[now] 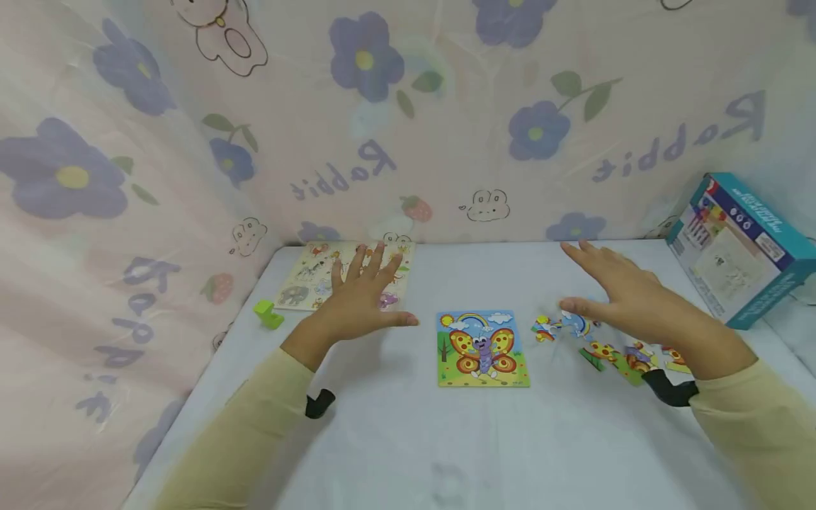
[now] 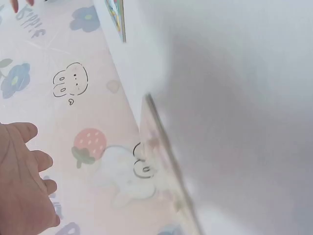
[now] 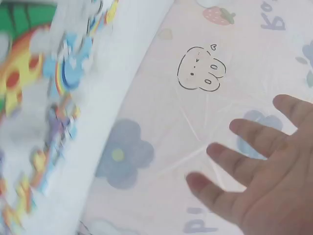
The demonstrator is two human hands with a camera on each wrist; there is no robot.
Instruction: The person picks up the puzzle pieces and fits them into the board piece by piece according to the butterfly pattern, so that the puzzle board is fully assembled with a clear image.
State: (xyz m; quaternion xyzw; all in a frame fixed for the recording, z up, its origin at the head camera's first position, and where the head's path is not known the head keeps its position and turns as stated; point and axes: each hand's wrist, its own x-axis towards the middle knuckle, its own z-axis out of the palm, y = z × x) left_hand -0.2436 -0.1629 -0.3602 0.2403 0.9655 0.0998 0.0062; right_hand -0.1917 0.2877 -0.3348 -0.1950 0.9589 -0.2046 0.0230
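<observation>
Hovering above the desk [image 1: 395, 439], the left hand [image 1: 360, 304] and right hand [image 1: 627, 297] hold nothing, and the work looks barely begun, or paused. The butterfly board [image 1: 484, 354] lies flat between them, its picture whole; the loose puzzle pieces [image 1: 603, 350], printed in matching colours, lie scattered to its right, apart from the board. Fitting those together seems to be all that is left. On both hands the fingers [image 3: 259, 137] are spread wide, thumbs out, touching nothing as far as the views show. The left is nearest the animal board [image 1: 309, 270]; the right hangs over the pieces.
</observation>
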